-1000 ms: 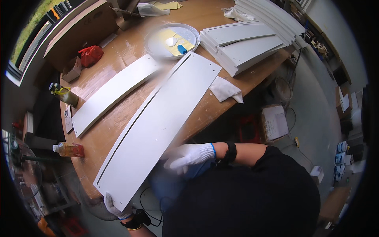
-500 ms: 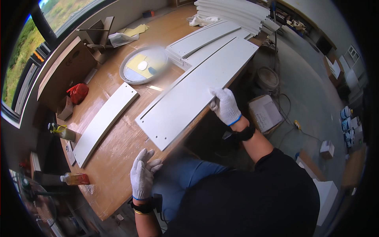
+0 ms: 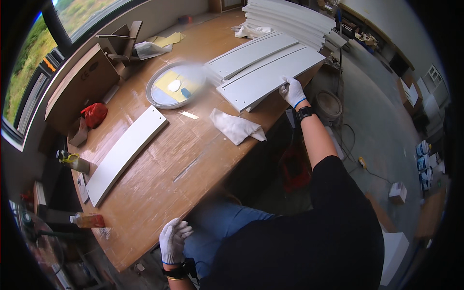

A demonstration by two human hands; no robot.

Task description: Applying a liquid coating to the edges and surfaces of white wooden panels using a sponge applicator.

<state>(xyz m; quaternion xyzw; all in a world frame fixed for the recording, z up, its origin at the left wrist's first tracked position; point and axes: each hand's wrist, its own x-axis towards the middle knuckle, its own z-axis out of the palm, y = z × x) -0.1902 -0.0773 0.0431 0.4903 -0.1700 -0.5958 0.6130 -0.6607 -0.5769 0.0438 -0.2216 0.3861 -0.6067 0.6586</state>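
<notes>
Brown table [image 3: 154, 203], running from seven o'clock to one o'clock, reckoned from the centre of the view. In order, left to right:

- Dark-topped bottle [image 3: 81, 164] with yellow trim, nine o'clock.
- White-capped bottle [image 3: 91, 221], amber and red, eight o'clock, near the table's end.
- Red bag [image 3: 94, 115], between nine and ten o'clock, just beside a small carton [image 3: 78, 133].
- White curved panel [image 3: 126, 157], nine o'clock, flat on the table, holes at both ends.
- Left hand [image 3: 173, 241], white-gloved, seven o'clock, by the table's near edge; grip bare, fingers apart and loosely curled.
- Round tray [image 3: 166, 107], between ten and eleven o'clock, holding yellow sheet, white disc and blue block.
- White cloth [image 3: 237, 126], crumpled, twelve o'clock, close to centre.
- Slotted white panel [image 3: 270, 79], one o'clock, over other white panels; contact beneath impossible to tell.
- Right hand [image 3: 292, 91], white-gloved, between one and two o'clock; grip pinching the slotted panel's near edge.
- White panel stack [image 3: 292, 21], one o'clock, farther off.
- Bucket [image 3: 328, 104], two o'clock, below the table.
</notes>
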